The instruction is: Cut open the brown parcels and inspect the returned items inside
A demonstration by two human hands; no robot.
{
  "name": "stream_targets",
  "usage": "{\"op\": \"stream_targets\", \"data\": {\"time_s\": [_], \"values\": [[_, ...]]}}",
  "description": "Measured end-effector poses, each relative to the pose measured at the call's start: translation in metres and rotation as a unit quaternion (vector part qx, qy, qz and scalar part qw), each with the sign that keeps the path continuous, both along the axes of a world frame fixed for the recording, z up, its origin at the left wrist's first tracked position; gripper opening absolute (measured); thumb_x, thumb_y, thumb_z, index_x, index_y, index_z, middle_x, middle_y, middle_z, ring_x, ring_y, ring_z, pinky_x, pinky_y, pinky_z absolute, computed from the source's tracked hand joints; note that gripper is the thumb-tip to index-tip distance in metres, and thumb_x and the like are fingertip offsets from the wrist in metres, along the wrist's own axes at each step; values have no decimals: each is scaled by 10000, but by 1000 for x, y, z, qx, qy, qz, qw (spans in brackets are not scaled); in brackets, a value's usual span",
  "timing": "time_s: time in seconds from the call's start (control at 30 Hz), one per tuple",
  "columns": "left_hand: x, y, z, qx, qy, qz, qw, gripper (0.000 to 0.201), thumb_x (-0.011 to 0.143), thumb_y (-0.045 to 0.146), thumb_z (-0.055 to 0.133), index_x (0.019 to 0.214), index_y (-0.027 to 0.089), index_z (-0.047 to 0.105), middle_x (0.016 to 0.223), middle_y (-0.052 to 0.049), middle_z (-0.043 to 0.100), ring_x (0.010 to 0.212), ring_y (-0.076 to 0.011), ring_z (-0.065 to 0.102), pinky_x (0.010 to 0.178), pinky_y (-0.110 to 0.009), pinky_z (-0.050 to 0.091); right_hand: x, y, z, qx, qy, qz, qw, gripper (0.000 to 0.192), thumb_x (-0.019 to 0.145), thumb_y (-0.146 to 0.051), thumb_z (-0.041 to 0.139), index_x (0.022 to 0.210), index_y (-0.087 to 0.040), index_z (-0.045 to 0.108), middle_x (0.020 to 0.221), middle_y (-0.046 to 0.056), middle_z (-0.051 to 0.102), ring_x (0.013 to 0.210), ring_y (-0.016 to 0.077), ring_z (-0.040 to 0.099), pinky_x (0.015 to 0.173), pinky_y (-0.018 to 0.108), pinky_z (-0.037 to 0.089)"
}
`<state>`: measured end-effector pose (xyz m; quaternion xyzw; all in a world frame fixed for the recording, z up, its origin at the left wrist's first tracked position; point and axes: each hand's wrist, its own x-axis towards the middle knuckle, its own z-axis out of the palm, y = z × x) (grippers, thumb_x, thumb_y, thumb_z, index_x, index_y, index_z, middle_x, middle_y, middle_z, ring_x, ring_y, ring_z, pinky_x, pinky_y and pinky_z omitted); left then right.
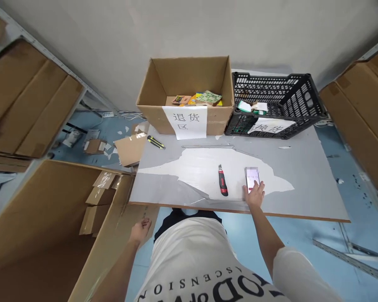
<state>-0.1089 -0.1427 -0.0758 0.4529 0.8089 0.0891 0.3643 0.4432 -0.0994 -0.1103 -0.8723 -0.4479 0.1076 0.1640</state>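
Observation:
My right hand [255,193] rests flat on the lower end of a phone [252,177] that lies lit on the grey table [302,184] near its front edge. Its fingers touch the screen. A red-and-black utility knife [222,181] lies just left of the phone. My left hand [140,229] hangs below the table edge with loosely curled fingers and nothing in it, beside the flap of a big open cardboard box [50,226].
At the table's back stand an open cardboard box [185,117] with a paper label, holding small packs, and a black plastic crate [277,105] with a label. A yellow-black knife [156,142] lies at the left. Stacked cartons line both sides; scraps litter the blue floor.

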Motion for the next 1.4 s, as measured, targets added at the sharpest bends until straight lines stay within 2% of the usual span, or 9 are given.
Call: {"op": "stream_targets", "data": {"time_s": [0.17, 0.3, 0.53, 0.7, 0.9, 1.07, 1.17, 1.27, 1.4], "values": [[-15, -9, 6, 7, -41, 34, 999, 201, 609, 423, 604, 690, 241, 627, 839, -80, 731, 859, -297, 685, 834, -382, 517, -35, 31, 22, 108, 5, 107, 988, 713, 858, -545, 342, 1376, -56, 313, 1478, 251, 211, 1388, 356, 142, 1065, 577, 194], [-32, -10, 19, 66, -64, 60, 994, 288, 650, 455, 594, 798, 214, 651, 907, -96, 724, 888, -283, 678, 847, -383, 515, -95, 66, 49, 157, 35, 235, 959, 654, 873, -483, 370, 1392, -96, 282, 1476, 227, 249, 1379, 333, 207, 1061, 577, 240], [-84, -7, 50, 170, -138, 104, 970, 387, 730, 489, 573, 932, 170, 659, 971, -107, 708, 886, -250, 674, 834, -373, 532, -254, 105, 90, 170, 76, 453, 872, 534, 887, -355, 404, 1372, -145, 322, 1387, 182, 425, 1327, 284, 352, 1055, 559, 309], [-157, -14, 59, 204, -134, 152, 958, 420, 768, 505, 552, 1001, 172, 659, 1000, -104, 700, 886, -241, 670, 840, -356, 530, -383, 121, 102, 152, 108, 566, 803, 499, 895, -312, 393, 1372, -173, 345, 1366, 163, 462, 1302, 273, 402, 1047, 544, 348], [-261, -44, 28, 230, -132, 254, 930, 423, 743, 511, 590, 977, 165, 659, 933, -110, 710, 851, -252, 681, 816, -374, 542, -539, 144, 103, 117, 128, 662, 729, 503, 893, -323, 403, 1370, -167, 368, 1341, 148, 494, 1279, 264, 431, 1068, 510, 345], [-316, -67, -4, 194, -155, 339, 907, 384, 710, 474, 637, 919, 154, 668, 889, -102, 716, 850, -249, 678, 851, -391, 528, -648, 156, 92, 43, 116, 714, 689, 528, 890, -338, 399, 1382, -149, 368, 1370, 150, 465, 1315, 275, 376, 1079, 506, 325], [-336, -69, -26, 174, -159, 380, 894, 364, 735, 452, 618, 922, 145, 674, 900, -107, 717, 876, -249, 670, 886, -389, 506, -693, 162, 72, -6, 104, 727, 678, 553, 881, -356, 415, 1384, -130, 375, 1399, 151, 434, 1341, 278, 334, 1096, 491, 303], [-350, -62, -54, 156, -166, 417, 880, 390, 777, 455, 579, 978, 133, 673, 986, -130, 706, 943, -265, 654, 922, -398, 475, -724, 173, 41, -55, 107, 723, 680, 561, 863, -386, 441, 1356, -119, 422, 1400, 149, 439, 1334, 279, 346, 1099, 473, 303], [-360, -45, -90, 138, -178, 453, 862, 467, 828, 493, 516, 1076, 121, 653, 1153, -152, 651, 1092, -291, 591, 997, -417, 400, -747, 196, -8, -115, 121, 671, 722, 538, 830, -434, 479, 1273, -133, 520, 1287, 143, 553, 1239, 281, 469, 1067, 458, 347]]}}
